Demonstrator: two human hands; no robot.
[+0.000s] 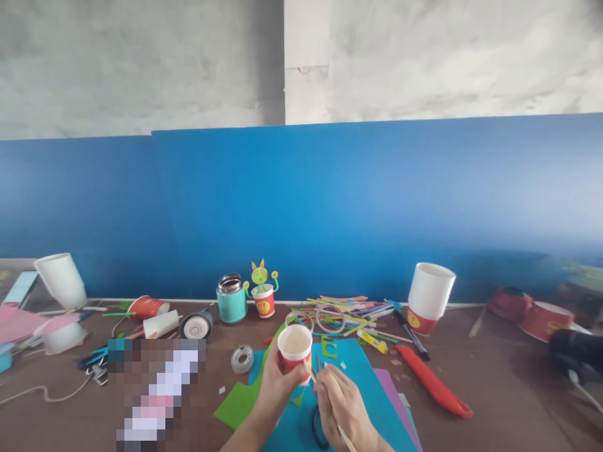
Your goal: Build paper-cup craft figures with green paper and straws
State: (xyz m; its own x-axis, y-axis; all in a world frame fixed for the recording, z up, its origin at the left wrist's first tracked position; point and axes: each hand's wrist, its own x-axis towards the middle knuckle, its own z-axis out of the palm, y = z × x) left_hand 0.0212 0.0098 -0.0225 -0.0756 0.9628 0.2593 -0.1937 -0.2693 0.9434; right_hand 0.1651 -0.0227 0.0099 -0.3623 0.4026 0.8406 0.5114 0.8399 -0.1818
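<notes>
My left hand (277, 383) is wrapped round a red-and-white paper cup (294, 351), upright with its mouth tilted toward me. A thin pale wooden stick (347, 438) is pinched in my right hand (343, 402); its front end points at the cup's right side, and whether it touches is unclear. Beneath my right hand, scissors with a black handle loop (316, 430) are partly hidden. Under both hands lie blue paper (351, 361) and green paper (235, 402), with small scraps about. Behind stands a finished cup figure (264, 301) with a green rabbit-like head.
A teal jar (232, 302), a tape roll (242, 359) and coloured sticks (358, 309) lie beyond my hands. Stacked paper cups (429, 295) stand at right, near a red pouch-like item (433, 380). A blue partition (301, 207) closes off the back.
</notes>
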